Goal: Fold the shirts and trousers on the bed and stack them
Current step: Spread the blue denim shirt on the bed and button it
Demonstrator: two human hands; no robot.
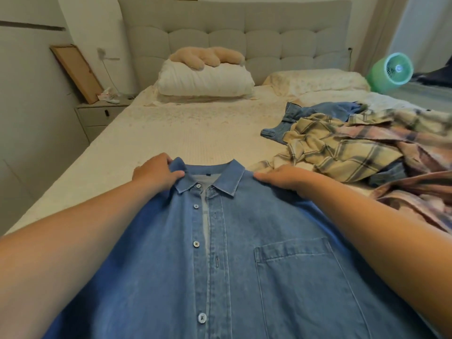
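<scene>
A: Nearest the bed's front edge?
B: Denim shirt (244, 253), spread front-up, buttoned, chest pocket toward the right, collar pointing at the headboard.

A: And the hands?
B: Well apart, one at each shoulder of that shirt. Left hand (155, 173) curled round the fabric beside the collar, thumb on top, fingers tucked behind the edge. Right hand (283, 177) laid at the other shoulder, fingers bent over the seam; whether gripping or only pressing, cannot tell.

A: Further along the right edge?
B: Heaped unfolded: a pinkish plaid shirt (415, 199) nearest, touching a yellow plaid shirt (342, 148) beyond it, then blue jeans (318, 116) partly buried under the yellow one, waistband poking out toward the middle of the bed (171, 133).

A: Middle and left side of the bed?
B: Pale patterned cover only, up to the pillows.

A: At the head end?
B: White folded quilt (205, 80) left of centre, with a tan plush cushion (208, 57) resting on top. Flat floral pillow (318, 80) toward the right corner. Grey tufted headboard (234, 33) behind.

A: Off the bed?
B: Nightstand (97, 116) by the far left corner, with a wooden frame (75, 72) leaning on the wall above it. Green fan (391, 72) past the far right corner.
</scene>
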